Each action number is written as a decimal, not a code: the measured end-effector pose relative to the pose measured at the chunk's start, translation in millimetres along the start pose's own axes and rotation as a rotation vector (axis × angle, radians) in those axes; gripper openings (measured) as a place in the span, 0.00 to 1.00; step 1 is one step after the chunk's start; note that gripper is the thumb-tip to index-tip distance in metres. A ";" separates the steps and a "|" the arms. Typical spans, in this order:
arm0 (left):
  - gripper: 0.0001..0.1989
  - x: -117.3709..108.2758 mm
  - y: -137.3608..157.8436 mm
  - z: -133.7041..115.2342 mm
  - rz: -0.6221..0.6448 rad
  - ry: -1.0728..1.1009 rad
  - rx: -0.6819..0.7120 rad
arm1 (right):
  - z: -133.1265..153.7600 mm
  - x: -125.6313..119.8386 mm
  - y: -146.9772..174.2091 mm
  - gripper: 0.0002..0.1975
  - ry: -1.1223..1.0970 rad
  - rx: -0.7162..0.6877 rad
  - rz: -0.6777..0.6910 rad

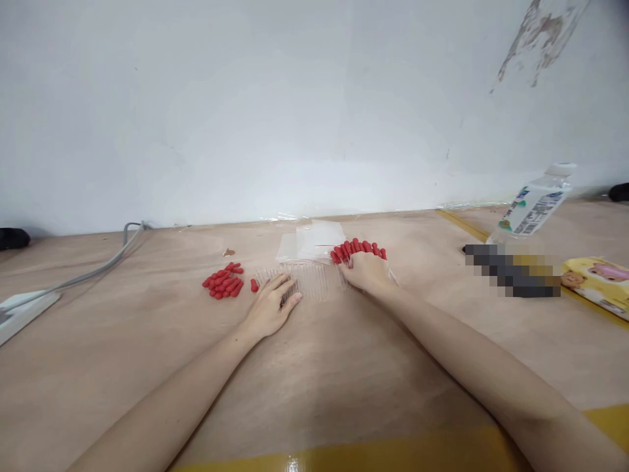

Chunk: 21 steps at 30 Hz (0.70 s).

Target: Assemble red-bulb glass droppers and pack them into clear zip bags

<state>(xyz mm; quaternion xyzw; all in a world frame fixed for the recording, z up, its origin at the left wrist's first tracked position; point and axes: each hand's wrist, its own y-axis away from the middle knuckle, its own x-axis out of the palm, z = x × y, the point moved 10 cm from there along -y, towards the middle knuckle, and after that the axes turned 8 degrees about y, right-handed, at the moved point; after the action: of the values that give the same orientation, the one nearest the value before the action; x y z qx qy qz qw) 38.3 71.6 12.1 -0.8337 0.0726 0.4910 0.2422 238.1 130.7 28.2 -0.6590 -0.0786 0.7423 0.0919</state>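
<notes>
Several thin clear sticks (pixel 312 280) lie side by side in a row on the table. My left hand (pixel 272 305) rests over the left part of this row, palm down, fingers stretched out and thumb apart. A small pile of red bulb-shaped pieces (pixel 224 283) sits to its left, with one loose red piece (pixel 254 285) near its fingertips. To the right, red bulb-shaped tips (pixel 356 246) form a curved row on clear sticks. My right hand (pixel 366 271) is curled over those sticks, just below the tips. Its fingertips are mostly hidden, so what they pinch does not show.
Whitish plastic sheets (pixel 319 240) lie behind the sticks, near the white wall (pixel 246 118). At right stand a labelled bottle (pixel 535 206), a blurred dark object (pixel 514 272) and a yellow packet (pixel 599 285). A grey cable (pixel 105 265) runs along the left. Yellow tape (pixel 368 455) crosses the near edge.
</notes>
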 end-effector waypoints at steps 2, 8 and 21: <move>0.21 -5.9 -0.7 -3.6 -0.028 -0.029 0.017 | 2.5 -0.2 3.1 0.21 0.006 -0.016 0.002; 0.15 -61.4 -4.0 13.9 -0.195 -0.466 -0.171 | 35.2 -0.9 17.6 0.16 -0.031 -0.138 0.042; 0.19 -67.7 -1.9 49.4 -0.107 -0.638 -0.403 | 62.7 20.9 4.9 0.14 -0.015 -0.108 0.239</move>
<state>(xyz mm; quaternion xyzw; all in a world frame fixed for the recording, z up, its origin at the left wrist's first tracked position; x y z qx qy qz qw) -34.0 88.8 50.7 -0.6725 -0.1481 0.7169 0.1092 173.4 131.2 14.3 -0.6622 -0.0402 0.7475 -0.0333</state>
